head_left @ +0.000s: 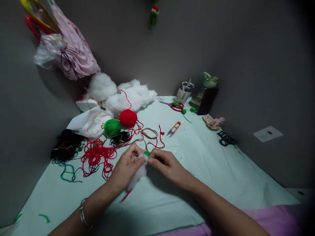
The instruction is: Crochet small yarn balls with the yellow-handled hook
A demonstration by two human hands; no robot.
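Note:
My left hand (130, 163) is closed on a tuft of white stuffing fibre (139, 175), which hangs below its fingers. A thin red stick-like piece (126, 195) pokes out beneath the tuft; whether it is a tool or yarn I cannot tell. Between both hands' fingertips shows a small green knitted or crocheted piece (147, 153). My right hand (167, 164) pinches this piece from the right side, its fingers closed and meeting those of the left. Green yarn runs up from the piece toward the loose strands. The fingers hide most of it.
A red yarn ball (128, 118), a green yarn ball (112, 127) and tangled red yarn (97, 154) lie left. Behind is white stuffing (133, 96). Orange thread snips (174, 129), red-handled scissors (176, 106), a pen cup (184, 92) and a dark phone-like slab (208, 101) sit at the back right.

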